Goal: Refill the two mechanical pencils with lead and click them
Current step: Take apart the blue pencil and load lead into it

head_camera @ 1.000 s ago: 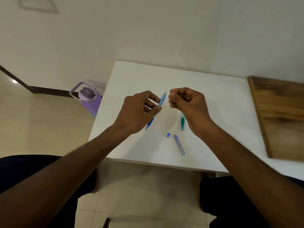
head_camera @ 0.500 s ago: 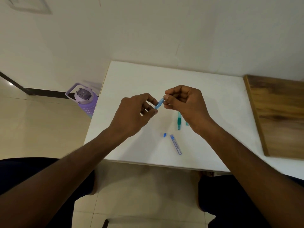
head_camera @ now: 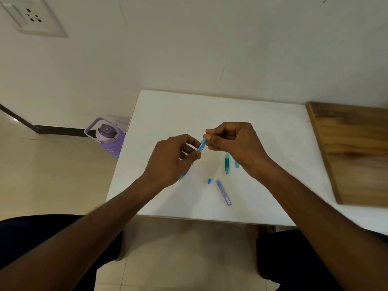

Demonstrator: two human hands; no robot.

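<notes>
While both forearms reach over the white square table (head_camera: 262,122), the left hand (head_camera: 170,158) grips the translucent blue mechanical pencil (head_camera: 201,144) tilted, and the right hand (head_camera: 233,143) pinches at its upper end. Below lie the green mechanical pencil (head_camera: 226,163), the lead tube (head_camera: 223,192), and a small blue cap (head_camera: 209,181).

Blue pencil (head_camera: 202,144) in my left hand (head_camera: 171,160): translucent plastic, smooth. Green pencil (head_camera: 227,162) right of it: same translucent plastic. Lead case (head_camera: 223,192) below: clear plastic, faintly glossy. Table (head_camera: 174,114) underneath: matt white, smooth. Board (head_camera: 354,152) far right: grained wood, satin sheen.
</notes>
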